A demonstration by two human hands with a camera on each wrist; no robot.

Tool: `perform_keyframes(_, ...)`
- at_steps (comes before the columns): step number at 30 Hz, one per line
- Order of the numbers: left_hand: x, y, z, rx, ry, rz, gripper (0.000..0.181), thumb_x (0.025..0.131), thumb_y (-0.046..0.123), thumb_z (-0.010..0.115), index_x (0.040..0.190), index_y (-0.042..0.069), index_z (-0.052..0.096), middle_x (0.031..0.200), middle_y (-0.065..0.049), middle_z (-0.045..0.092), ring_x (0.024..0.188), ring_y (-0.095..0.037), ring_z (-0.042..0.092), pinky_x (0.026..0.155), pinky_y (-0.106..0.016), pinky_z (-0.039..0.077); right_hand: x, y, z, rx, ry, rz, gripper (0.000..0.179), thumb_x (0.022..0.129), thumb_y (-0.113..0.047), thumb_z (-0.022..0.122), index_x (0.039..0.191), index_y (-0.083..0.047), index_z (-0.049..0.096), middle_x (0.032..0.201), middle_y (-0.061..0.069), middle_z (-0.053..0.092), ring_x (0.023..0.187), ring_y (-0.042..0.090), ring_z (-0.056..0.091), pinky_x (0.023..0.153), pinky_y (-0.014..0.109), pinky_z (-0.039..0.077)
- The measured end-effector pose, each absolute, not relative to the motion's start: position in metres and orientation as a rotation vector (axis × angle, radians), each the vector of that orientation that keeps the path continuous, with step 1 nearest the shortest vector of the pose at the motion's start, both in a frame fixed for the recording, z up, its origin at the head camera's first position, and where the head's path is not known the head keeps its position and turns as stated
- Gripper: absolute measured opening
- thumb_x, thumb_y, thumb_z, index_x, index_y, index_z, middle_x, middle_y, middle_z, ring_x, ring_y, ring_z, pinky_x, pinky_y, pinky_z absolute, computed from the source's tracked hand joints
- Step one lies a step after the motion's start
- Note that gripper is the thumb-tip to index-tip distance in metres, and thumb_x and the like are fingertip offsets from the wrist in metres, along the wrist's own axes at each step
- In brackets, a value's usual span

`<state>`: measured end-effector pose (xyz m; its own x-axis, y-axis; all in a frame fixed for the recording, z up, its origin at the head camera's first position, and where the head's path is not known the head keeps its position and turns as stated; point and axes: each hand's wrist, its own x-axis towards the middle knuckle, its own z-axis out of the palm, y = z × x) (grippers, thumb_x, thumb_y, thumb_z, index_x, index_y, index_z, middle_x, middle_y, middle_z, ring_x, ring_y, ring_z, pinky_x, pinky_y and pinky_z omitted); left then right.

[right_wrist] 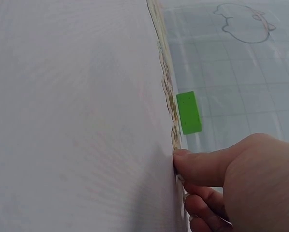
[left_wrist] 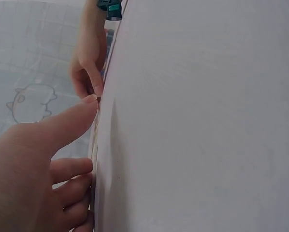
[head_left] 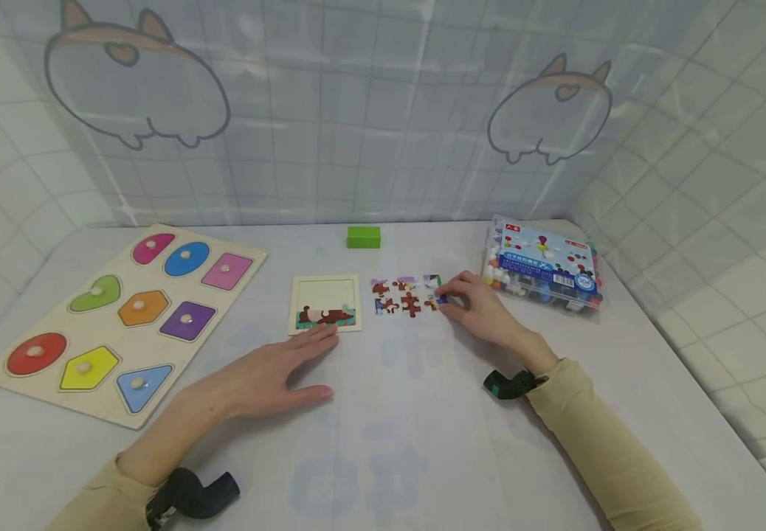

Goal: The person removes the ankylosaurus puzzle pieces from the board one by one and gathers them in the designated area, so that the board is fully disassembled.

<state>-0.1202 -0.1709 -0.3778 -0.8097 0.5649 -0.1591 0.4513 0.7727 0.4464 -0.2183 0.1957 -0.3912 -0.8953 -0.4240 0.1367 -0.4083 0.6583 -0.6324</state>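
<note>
A square wooden puzzle board (head_left: 293,299) lies in the middle of the table, its bottom strip filled with brown and green picture pieces (head_left: 326,317). My left hand (head_left: 273,376) rests with straight fingers at the board's lower edge, thumb spread out to the side. Several loose jigsaw pieces (head_left: 411,304) lie in rows just right of the board. At their right end, my right hand (head_left: 485,310) pinches a dark blue-purple puzzle piece (head_left: 442,299) between thumb and fingers, low at the tabletop. In the right wrist view, the thumb (right_wrist: 202,166) covers most of that piece.
On the left lies a large wooden shape board (head_left: 217,317) with knobbed colored shapes. A green block (head_left: 364,237) sits behind the puzzle board. Toward the back right stands a clear plastic box (head_left: 542,262) of small colored parts, close beyond the right hand.
</note>
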Motion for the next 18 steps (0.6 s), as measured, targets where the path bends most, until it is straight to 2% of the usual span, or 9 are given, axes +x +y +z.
perform_keyframes(11, -0.1202, -0.1699, -0.3789, 0.779, 2.680, 0.577, 0.087, 0.088, 0.071, 0.056, 0.158, 0.024, 0.032, 0.167, 0.005, 0.019, 0.153, -0.026, 0.023, 0.115, -0.059, 0.034, -0.2214, 0.1987, -0.3877, -0.740, 2.875, -1.071, 0.026, 0.094, -0.012, 0.069, 0.119, -0.004, 0.069, 0.114, 0.013, 0.058, 0.108, 0.028, 0.058, 0.099, 0.047, 0.047)
perform_keyframes(18, -0.1193, -0.1683, -0.3818, 0.776, 2.688, 0.569, 0.090, 0.087, 0.075, 0.053, 0.158, 0.025, 0.031, 0.167, 0.006, 0.017, 0.154, -0.024, 0.021, 0.117, -0.057, 0.032, -0.2153, 0.1918, -0.3817, -0.752, 2.827, -1.212, 0.026, 0.096, -0.010, 0.066, 0.122, -0.003, 0.068, 0.118, 0.012, 0.059, 0.112, 0.030, 0.056, 0.097, 0.049, 0.047)
